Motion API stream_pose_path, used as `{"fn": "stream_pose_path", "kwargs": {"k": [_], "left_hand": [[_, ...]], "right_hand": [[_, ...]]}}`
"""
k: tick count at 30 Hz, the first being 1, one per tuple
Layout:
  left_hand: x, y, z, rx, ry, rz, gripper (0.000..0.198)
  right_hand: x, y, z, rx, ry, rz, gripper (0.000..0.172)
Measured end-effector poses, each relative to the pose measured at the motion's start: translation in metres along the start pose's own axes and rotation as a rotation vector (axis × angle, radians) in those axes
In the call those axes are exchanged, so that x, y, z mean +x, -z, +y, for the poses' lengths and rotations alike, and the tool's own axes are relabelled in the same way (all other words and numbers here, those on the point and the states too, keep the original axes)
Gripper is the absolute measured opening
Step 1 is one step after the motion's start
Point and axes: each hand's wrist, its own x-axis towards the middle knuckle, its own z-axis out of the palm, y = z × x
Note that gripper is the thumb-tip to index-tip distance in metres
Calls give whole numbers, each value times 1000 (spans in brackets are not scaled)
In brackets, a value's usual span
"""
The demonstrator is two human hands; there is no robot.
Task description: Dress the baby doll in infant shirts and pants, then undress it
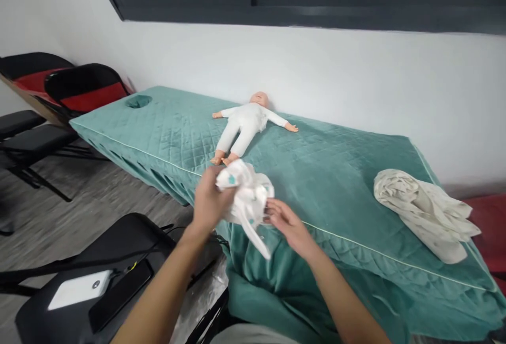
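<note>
Bare forearms [156, 294] are framing the lower view, and between them both hands are holding or touching a white cloth with teal patches [249, 196]. Left hand [210, 195] is closing its thumb and fingers around the cloth's upper left part; right hand [290, 225] is lying half open, its bent fingertips touching the right edge, though blur is hiding whether they are gripping. One narrow strip is hanging down between the hands.

By the look of it, the handling is only partway along: the cloth is being held in front of the bench [336, 175], but its folds are bunching together, so any spreading or smoothing is remaining undone. Its exact kind is staying unclear.

Just beyond, a baby doll [247, 120] is lying face up on the bench, already wearing a white suit, its feet pointing toward the cloth. Cloth and left hand are standing between the camera and the bench edge near those feet.

Farther right, a crumpled cream cloth [422, 209] is resting near the bench's end. At near left, a black chair [132, 228] is crowding the left forearm, carrying a white power bank [81, 288] and a black phone [120, 295]. Red-and-black folding chairs [89, 88] are standing past the bench's far left end.
</note>
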Motion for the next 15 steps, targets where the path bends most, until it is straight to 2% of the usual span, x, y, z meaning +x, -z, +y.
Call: {"fn": "stream_pose_path", "kwargs": {"k": [1,2,5,7,9,12,15], "left_hand": [[4,9,-14,124,70,43,30],[6,17,-28,266,118,35,31],[9,35,-73,643,234,-137,34],[9,43,-105,796,274,-277,36],[7,50,-140,888,340,-397,39],[1,67,-191,913,517,-581,43],[-10,92,-229,900,655,-615,44]], "right_hand": [[-3,-3,12,-180,19,11,40],[-7,-7,24,-393,41,40,36],[-19,-23,56,-964,25,-19,31],[-24,-34,70,-1220,-14,-109,27],[-25,-40,77,-1350,-5,-175,20],[-23,-39,80,-1372,34,-254,26],[-24,-30,82,-1254,49,-284,29]]}}
